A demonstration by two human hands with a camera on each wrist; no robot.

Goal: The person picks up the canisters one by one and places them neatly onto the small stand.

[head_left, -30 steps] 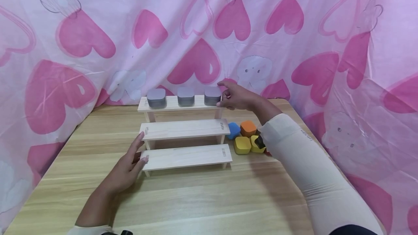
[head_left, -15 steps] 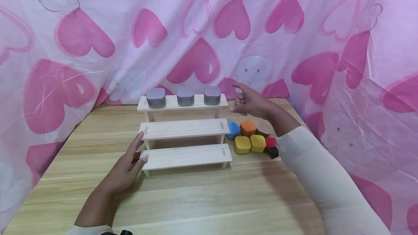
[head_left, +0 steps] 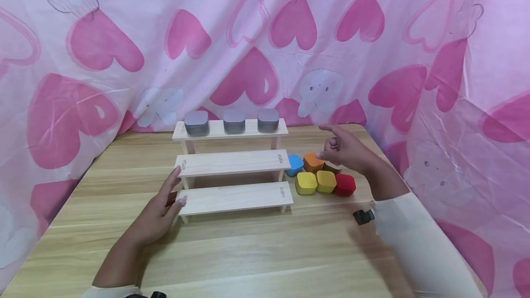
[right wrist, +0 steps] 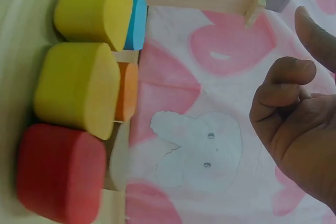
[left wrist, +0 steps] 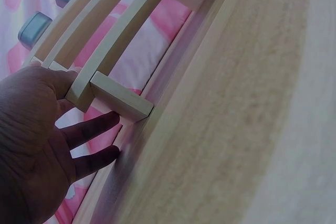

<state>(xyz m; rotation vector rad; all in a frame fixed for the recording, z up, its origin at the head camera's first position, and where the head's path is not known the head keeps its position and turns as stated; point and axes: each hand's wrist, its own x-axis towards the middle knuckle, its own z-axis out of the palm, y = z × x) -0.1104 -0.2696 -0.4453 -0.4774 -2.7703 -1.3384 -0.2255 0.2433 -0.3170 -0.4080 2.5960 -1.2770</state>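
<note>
A three-step wooden rack (head_left: 232, 164) stands on the table, with three grey blocks (head_left: 234, 122) in a row along its top step. At the rack's left end, my left hand (head_left: 155, 217) touches the ends of the middle and lower steps with index finger and thumb. In the left wrist view, other fingers stretch out straight beside the rack's leg (left wrist: 123, 95). My right hand (head_left: 348, 151) hovers over the coloured blocks, holding nothing, index finger pointing forward and other fingers loosely bent. Below it sit an orange block (head_left: 313, 163) and a partly hidden brownish block (head_left: 332, 167).
Right of the rack, a blue block (head_left: 295, 164), two yellow blocks (head_left: 306, 184) and a red block (head_left: 345, 185) are grouped with the others on the wooden table (head_left: 248, 252). A pink heart-patterned cloth (head_left: 248, 22) hangs behind and at the sides.
My right hand has drawn back from the rightmost grey block on the top step, moving right and down to the coloured blocks. The left hand has stayed at the rack.
</note>
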